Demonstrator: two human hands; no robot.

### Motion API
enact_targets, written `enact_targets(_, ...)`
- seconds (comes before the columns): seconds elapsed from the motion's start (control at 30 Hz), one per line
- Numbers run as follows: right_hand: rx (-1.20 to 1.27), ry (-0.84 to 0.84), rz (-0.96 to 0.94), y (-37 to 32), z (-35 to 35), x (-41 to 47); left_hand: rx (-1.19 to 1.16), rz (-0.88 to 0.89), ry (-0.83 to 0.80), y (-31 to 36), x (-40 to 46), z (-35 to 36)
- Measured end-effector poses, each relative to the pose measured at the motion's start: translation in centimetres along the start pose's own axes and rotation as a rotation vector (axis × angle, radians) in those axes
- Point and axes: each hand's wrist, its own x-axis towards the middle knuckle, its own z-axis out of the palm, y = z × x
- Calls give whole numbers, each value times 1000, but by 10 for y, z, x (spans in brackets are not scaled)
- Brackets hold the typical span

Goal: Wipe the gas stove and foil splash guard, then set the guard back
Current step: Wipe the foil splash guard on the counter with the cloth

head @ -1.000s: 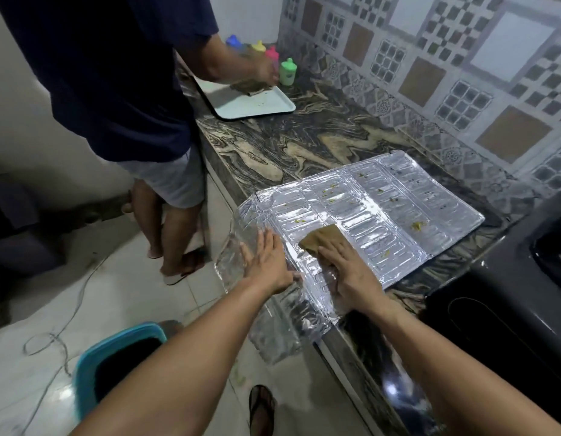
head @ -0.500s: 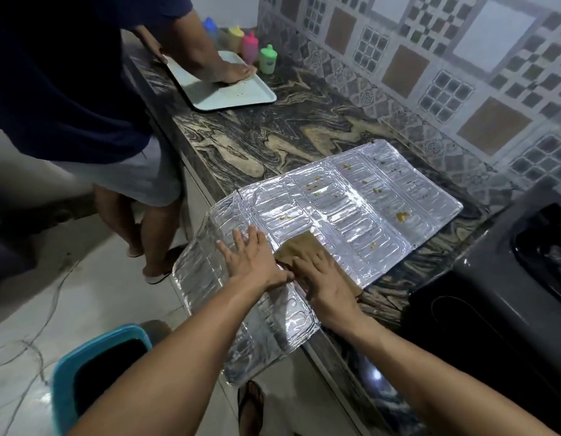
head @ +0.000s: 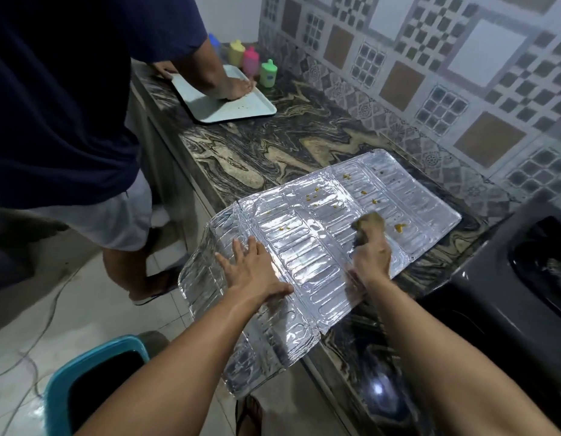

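Note:
The foil splash guard point(head: 310, 234) lies unfolded on the marbled counter point(head: 273, 152), its near-left panel hanging over the counter edge. Yellow food specks dot its far half. My left hand point(head: 254, 272) presses flat on the guard near the fold, fingers spread. My right hand point(head: 372, 259) grips a bunched brown cloth point(head: 368, 226) and pushes it over the guard's right part, beside a yellow blob point(head: 399, 227). The dark gas stove point(head: 508, 294) sits at the right, just past the guard's edge.
Another person in a dark shirt point(head: 68, 105) stands at the left, a hand on a white tray point(head: 229, 111). Small coloured bottles point(head: 251, 62) stand behind the tray by the tiled wall. A teal bin point(head: 93, 372) and a cable lie on the floor.
My right hand has slid the cloth forward and to the right across the foil, bunching it. My left hand stays pressed on the guard. The camera view shifted.

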Motion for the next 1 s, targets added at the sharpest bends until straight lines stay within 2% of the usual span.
enact_targets(0.13,41,-362,-435,-48,32,-50,-35,1,25,-1,1,3)
enact_targets(0.2,-23,-445,-564,-51,44,-55,-46,-3,35,-2,0,4)
enact_targets(0.27,39,-409,-559,-39,49,-40,-47,-5,27,-3,0,4)
enact_targets(0.33,232,-331,-390,-21,44,-17,-37,-3,18,-3,-1,3)
enact_targets(0.43,60,-257,-158,-8,24,30,-38,-6,15,-3,-1,3)
enact_targets(0.5,61,-151,-106,-14,13,43,-27,-8,19,-3,-1,2)
enact_targets(0.57,153,-128,-191,-32,17,32,-10,-8,24,-2,-1,1)
enact_targets(0.6,163,-170,-253,-41,24,24,-8,-9,30,-1,0,0)
enact_targets(0.73,101,-480,-624,-72,68,-19,22,-3,44,-2,1,-2)
enact_targets(0.8,21,-542,-774,-83,74,-22,40,-1,47,-2,1,-2)
enact_targets(0.9,18,-501,-786,-75,75,9,40,-18,41,-2,0,-3)
enact_targets(1.0,70,-428,-611,-61,64,50,25,-23,22,-3,-1,-2)
